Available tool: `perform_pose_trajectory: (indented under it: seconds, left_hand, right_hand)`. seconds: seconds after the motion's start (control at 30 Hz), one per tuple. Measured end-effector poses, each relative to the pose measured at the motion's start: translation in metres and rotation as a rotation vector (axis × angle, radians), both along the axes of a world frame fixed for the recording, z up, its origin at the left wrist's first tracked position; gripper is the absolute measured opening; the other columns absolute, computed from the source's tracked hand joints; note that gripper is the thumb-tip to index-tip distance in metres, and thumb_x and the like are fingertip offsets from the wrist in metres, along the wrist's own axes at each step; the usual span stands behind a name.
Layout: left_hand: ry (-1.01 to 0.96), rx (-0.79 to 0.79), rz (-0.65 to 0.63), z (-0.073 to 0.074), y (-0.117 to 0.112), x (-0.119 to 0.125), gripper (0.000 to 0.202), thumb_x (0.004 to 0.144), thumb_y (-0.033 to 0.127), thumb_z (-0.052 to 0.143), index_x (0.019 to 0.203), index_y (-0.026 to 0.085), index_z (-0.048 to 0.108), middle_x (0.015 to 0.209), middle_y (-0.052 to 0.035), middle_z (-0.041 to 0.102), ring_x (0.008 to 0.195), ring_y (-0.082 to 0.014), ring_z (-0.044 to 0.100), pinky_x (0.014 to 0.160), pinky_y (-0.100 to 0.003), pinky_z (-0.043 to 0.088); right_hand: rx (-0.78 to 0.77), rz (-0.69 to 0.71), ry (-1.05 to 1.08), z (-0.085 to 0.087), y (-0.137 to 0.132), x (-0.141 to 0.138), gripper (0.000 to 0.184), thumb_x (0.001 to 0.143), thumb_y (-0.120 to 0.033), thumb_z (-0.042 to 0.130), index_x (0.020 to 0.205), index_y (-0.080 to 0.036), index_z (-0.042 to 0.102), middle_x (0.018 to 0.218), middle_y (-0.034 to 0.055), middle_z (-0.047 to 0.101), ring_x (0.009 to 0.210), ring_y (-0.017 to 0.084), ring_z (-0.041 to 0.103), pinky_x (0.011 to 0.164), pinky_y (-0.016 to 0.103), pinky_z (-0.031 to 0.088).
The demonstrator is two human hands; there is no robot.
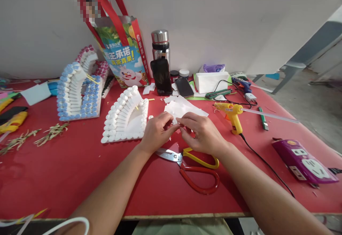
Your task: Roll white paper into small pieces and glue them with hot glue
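Nearest, the scissors (178, 157) are lying on the red table (80, 167), handles to the right. Beyond them, the left hand (159, 128) and the right hand (199, 131) are pinching a small white piece (175, 121) between close-set fingertips (its shape is mostly hidden), with a white model (124, 117) sitting to the left and a yellow glue gun (234, 118) resting to the right. Farther off, white sheets (185, 107) are lying behind the hands, and a steel bottle (160, 38) is standing right of a printed bag (125, 58).

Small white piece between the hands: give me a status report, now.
Left hand: pinching small white piece, partly hidden. Right hand: up against it. Possible obstacle: scissors lying close, on the hands' near side.
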State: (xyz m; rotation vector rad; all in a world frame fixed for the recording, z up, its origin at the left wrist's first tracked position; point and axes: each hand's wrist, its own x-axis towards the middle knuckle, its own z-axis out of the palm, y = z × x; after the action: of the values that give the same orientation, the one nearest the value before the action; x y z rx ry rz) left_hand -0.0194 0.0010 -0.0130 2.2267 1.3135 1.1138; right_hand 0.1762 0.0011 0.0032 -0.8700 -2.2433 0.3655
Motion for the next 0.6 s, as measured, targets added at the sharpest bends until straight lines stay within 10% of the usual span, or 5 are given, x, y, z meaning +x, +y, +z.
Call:
perform_pose_trajectory:
  seconds: [0.6]
  left_hand:
    - [-0.387,-0.212,-0.123,0.007,-0.002,0.008,0.019,0.092,0.036,0.063,0.104,0.021,0.068,0.098,-0.0030,0.064,0.059,-0.0087,0.054,0.067,-0.025,0.049]
  right_hand:
    - [-0.714,-0.106,0.617,-0.008,0.015,-0.006,0.036,0.088,-0.048,0.064,0.070,-0.016,0.061,0.054,-0.0028,0.053,0.048,0.009,0.043,0.048,0.025,0.034]
